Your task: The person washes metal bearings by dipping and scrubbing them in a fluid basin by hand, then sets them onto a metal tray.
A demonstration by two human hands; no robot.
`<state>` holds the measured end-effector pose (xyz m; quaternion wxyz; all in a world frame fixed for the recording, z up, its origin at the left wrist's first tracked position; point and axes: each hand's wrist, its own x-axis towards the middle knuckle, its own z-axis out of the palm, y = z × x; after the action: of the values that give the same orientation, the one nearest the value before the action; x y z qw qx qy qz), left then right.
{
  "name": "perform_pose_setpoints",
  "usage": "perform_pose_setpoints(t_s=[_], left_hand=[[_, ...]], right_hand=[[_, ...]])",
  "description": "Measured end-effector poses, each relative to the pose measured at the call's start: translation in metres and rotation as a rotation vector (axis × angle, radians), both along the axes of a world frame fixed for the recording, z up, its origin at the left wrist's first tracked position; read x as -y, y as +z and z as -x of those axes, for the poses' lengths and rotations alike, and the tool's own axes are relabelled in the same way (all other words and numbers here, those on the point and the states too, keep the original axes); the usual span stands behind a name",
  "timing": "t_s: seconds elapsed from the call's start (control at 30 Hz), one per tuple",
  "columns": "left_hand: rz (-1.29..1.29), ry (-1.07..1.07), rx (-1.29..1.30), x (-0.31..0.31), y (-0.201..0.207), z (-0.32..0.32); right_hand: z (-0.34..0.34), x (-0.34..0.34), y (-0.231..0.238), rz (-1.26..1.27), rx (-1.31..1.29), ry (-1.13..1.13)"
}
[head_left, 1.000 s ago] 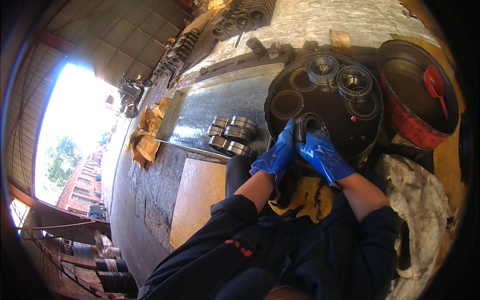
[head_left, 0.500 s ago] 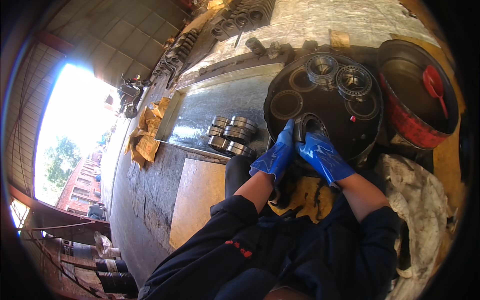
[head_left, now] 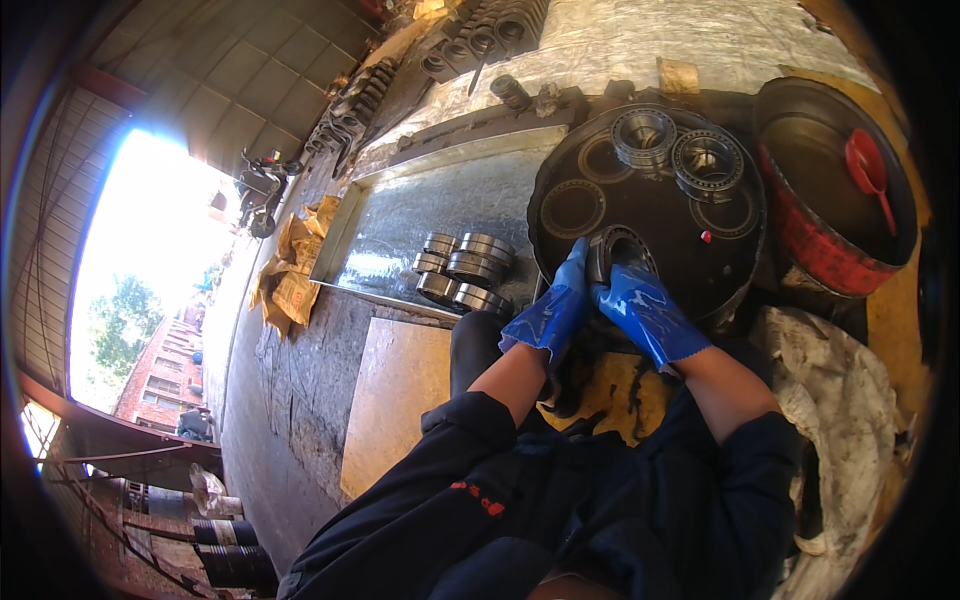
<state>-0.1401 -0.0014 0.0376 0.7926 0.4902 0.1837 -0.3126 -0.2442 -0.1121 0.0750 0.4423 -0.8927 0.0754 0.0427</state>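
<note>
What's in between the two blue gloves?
A metal ring, held between the left hand and the right hand; the head view shows it.

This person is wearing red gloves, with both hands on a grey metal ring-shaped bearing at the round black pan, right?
Not red: the head view shows glossy blue gloves. The left hand and right hand are indeed on the bearing at the pan.

On the pan (head_left: pixel 650 212), 1 bearing (head_left: pixel 648 158) sits at 12 o'clock, another bearing (head_left: pixel 685 182) at 1; at 7, between left hand (head_left: pixel 568 290) and right hand (head_left: pixel 645 308), is a 3rd bearing (head_left: pixel 602 252). At the pan's 9 lies a tray (head_left: pixel 420 210) with bearing rings (head_left: pixel 476 268) toward its 5; at 3, a basin (head_left: pixel 830 255) contains a scoop (head_left: pixel 868 165).
</note>
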Motion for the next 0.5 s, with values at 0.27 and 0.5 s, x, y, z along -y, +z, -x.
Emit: perform_pose_setpoints(t_s=[0.27, 0.5], left_hand=[[-0.220, -0.159, 0.184, 0.001, 0.011, 0.006], [-0.298, -0.245, 0.250, -0.003, 0.009, 0.003]], right_hand=[[-0.001, 0.002, -0.001, -0.021, -0.023, 0.000], [-0.002, -0.003, 0.001, 0.015, -0.008, -0.012]])
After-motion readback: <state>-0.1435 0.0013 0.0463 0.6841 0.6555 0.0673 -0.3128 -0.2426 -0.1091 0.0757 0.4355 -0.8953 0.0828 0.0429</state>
